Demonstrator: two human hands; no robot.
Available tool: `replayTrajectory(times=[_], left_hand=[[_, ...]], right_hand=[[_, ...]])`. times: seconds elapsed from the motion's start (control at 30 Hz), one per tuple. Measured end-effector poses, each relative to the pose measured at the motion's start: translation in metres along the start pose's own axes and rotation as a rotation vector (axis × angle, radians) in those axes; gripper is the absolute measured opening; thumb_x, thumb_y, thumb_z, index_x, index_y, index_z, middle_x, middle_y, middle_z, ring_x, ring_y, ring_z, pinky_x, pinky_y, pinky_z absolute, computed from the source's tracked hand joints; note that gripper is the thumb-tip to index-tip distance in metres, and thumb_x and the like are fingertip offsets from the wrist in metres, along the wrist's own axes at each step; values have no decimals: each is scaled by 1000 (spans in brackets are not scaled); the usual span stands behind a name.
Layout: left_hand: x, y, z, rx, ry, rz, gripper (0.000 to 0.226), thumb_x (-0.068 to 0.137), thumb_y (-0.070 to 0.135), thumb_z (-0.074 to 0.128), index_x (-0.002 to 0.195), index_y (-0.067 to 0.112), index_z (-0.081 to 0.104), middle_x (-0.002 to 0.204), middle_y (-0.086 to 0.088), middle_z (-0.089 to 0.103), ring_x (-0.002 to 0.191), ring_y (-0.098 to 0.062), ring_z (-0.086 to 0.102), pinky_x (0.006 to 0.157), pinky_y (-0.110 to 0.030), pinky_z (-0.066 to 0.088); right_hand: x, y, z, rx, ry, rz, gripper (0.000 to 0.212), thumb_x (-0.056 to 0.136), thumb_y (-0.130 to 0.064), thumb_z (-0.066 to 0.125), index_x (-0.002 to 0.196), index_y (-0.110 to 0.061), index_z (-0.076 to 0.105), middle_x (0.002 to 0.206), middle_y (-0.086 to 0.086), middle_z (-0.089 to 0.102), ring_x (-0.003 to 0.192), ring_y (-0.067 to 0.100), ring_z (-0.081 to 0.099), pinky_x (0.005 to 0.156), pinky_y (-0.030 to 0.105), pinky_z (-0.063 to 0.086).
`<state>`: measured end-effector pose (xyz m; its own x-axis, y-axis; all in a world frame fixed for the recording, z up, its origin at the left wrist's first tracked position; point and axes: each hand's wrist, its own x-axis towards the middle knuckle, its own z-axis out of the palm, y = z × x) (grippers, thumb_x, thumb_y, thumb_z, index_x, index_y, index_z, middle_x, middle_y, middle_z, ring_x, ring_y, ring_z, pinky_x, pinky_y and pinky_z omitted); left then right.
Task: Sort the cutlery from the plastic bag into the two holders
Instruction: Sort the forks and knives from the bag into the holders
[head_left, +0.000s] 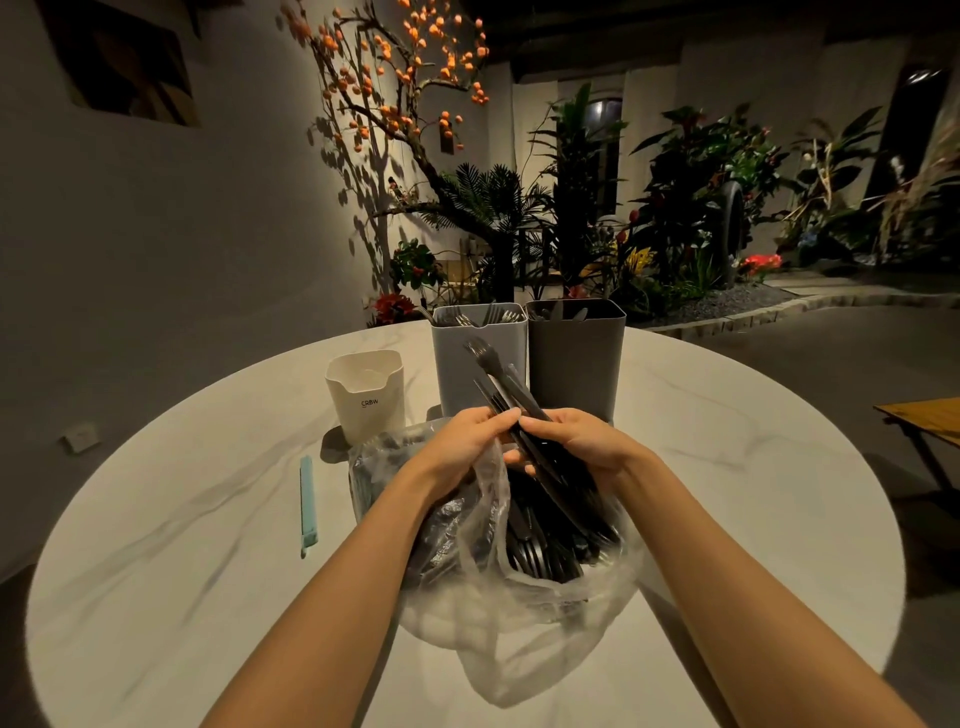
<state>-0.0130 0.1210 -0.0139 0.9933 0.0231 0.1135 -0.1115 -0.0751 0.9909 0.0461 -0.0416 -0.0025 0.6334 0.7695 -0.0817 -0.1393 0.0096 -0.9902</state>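
Mid-sort, bundle of dark cutlery (511, 402) lifted just above the plastic bag (524, 582), tips angled up toward the holders. Left hand (462, 444) curled round the handles near the bag mouth, probably also pinning the film back so the opening stays clear. Right hand (579, 441) gripping the same bundle from the other side, fingers wrapped over the shafts; looks like fanning the pieces apart to pick by type. One fork head (480, 353) sticking out on top, likely next to go. Light grey holder (480, 364) already carrying forks, tines up; dark grey holder (576, 358) touching it on the right, knife-like tips showing at the rim, so split by type seems set. Both standing just behind the bag, short reach. Plenty still in the bag, so task far from done. White cup (366, 395) and teal bag clip (307, 506) parked left on the counter (727, 441), out of the way.
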Motion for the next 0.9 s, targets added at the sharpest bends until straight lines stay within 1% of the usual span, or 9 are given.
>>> replayTrajectory(times=[0.1, 0.2, 0.33, 0.43, 0.53, 0.6, 0.67, 0.77, 0.9], left_hand=[[0, 1, 1, -5, 6, -16, 32, 97, 27, 53, 98, -2, 69, 99, -26, 67, 88, -36, 66, 83, -37, 55], [2, -1, 4, -37, 119, -28, 37, 99, 25, 50, 95, -9, 66, 79, -21, 60, 59, -22, 58, 65, -32, 50], [1, 0, 6, -230, 194, -9, 39, 103, 19, 40, 107, -14, 61, 58, -8, 61, 41, -11, 53, 44, -22, 44], [0, -3, 1, -232, 81, 28, 40, 101, 26, 45, 111, -7, 65, 70, -19, 60, 43, -18, 46, 46, -29, 42], [-1, -2, 1, -137, 43, 31, 36, 98, 27, 50, 111, -1, 68, 93, -30, 66, 66, -29, 57, 57, -31, 48], [-3, 1, 2, -132, 14, 16, 36, 99, 24, 49, 112, -6, 65, 70, -14, 68, 58, -18, 61, 56, -26, 51], [-4, 2, 4, -109, -26, 5, 35, 99, 26, 50, 97, -5, 68, 50, -4, 52, 47, -17, 56, 53, -27, 50], [-4, 0, 7, -156, -19, -16, 41, 99, 29, 49, 76, -3, 60, 50, -5, 41, 45, -20, 52, 55, -31, 52], [2, -2, 4, -225, 142, -32, 39, 100, 29, 47, 84, -4, 61, 56, -9, 55, 43, -17, 52, 46, -27, 47]], right_hand=[[0, -1, 1, -68, -2, -15, 20, 99, -19, 49, 102, -6, 64, 83, 9, 74, 70, 16, 72, 64, 24, 59], [4, 2, 3, -120, -7, -5, 23, 100, -22, 49, 107, -7, 64, 92, 12, 74, 78, 18, 72, 76, 28, 59], [4, 2, 3, -149, -30, 27, 28, 101, -25, 47, 113, -7, 64, 102, 12, 73, 87, 21, 72, 83, 30, 57], [4, 3, 2, -90, -94, 56, 30, 103, -24, 42, 118, -5, 59, 106, 13, 71, 89, 22, 70, 83, 31, 57], [3, 2, 1, -62, -112, 62, 29, 103, -24, 40, 120, -7, 55, 98, 12, 72, 78, 19, 70, 76, 29, 58], [5, 3, 2, -80, -97, 47, 26, 103, -25, 39, 113, -10, 57, 93, 9, 72, 73, 17, 69, 73, 28, 58], [7, 5, 2, -99, -63, 9, 28, 104, -26, 39, 110, -9, 60, 92, 8, 72, 72, 16, 68, 74, 27, 58], [10, 9, -1, -141, -1, -42, 32, 102, -26, 44, 106, -3, 66, 98, 13, 71, 80, 20, 68, 82, 32, 56], [8, 9, -4, -265, 77, -25, 25, 99, -23, 52, 102, -6, 69, 97, 12, 73, 89, 23, 71, 97, 40, 51]])
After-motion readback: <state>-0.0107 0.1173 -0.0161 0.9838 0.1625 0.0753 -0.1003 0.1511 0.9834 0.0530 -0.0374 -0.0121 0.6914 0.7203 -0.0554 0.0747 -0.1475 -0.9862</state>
